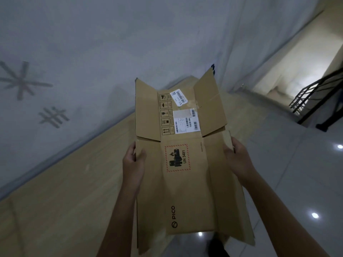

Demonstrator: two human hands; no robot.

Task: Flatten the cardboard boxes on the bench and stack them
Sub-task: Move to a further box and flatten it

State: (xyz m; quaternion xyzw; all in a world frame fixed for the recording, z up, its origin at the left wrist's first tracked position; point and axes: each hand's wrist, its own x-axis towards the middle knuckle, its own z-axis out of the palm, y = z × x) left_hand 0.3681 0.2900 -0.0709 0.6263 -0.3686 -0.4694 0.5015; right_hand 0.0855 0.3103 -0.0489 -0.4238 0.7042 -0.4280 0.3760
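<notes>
Above wooden bench [74, 182], flattened box [185, 182] pinched between both hands' fingers [227, 148].

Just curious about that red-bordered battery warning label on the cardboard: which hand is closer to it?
Left. The left hand grips the box edge just beside the warning label; the right hand grips the opposite edge, farther across the panel.

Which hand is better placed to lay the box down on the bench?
Probably the left. Both hands grip the flattened box at its side edges, but the left hand is already over the bench, while the right hand is over the floor.
</notes>
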